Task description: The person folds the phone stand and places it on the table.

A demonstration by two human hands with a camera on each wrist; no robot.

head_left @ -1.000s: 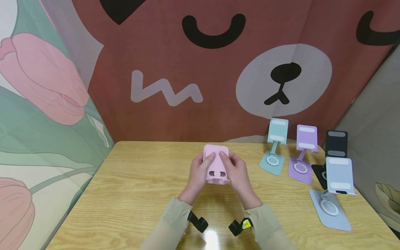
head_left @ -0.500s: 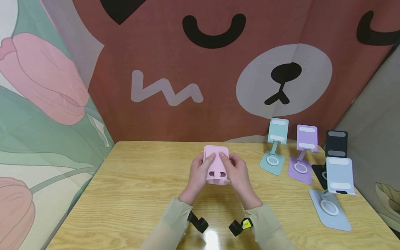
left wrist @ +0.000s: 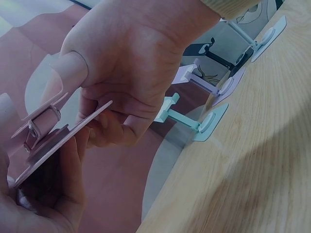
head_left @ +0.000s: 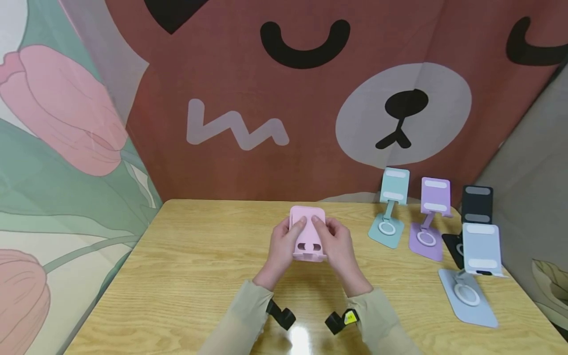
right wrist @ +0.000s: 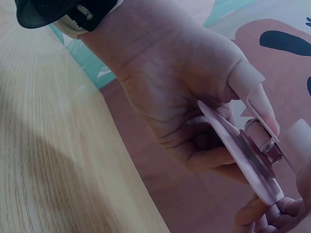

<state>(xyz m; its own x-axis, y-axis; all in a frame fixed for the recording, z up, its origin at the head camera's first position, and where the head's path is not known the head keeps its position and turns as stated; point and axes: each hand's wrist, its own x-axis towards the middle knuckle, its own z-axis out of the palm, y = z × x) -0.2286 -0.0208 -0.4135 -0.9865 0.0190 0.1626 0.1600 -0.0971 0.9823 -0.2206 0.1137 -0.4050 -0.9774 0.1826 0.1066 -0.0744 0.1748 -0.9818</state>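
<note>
A pink phone stand [head_left: 308, 237] is held off the table in front of me, its cradle plate facing up toward the head view. My left hand [head_left: 281, 242] grips its left side and my right hand [head_left: 338, 243] its right, both thumbs lying on the cradle plate. Fingers curl beneath the base. From the left wrist, the stand's flat base [left wrist: 63, 145] lies close below the cradle, with a metal-pinned hinge [left wrist: 44, 121] between them. The right wrist view shows the same base [right wrist: 238, 150] edge-on, with my left hand [right wrist: 165, 92] around it.
On the table's right side stand unfolded phone stands: mint [head_left: 394, 187], purple [head_left: 436, 197], black [head_left: 477, 203] and, nearest me, light blue [head_left: 481, 246]. The wooden table [head_left: 199, 266] meets a printed curtain [head_left: 230, 172] at its far edge.
</note>
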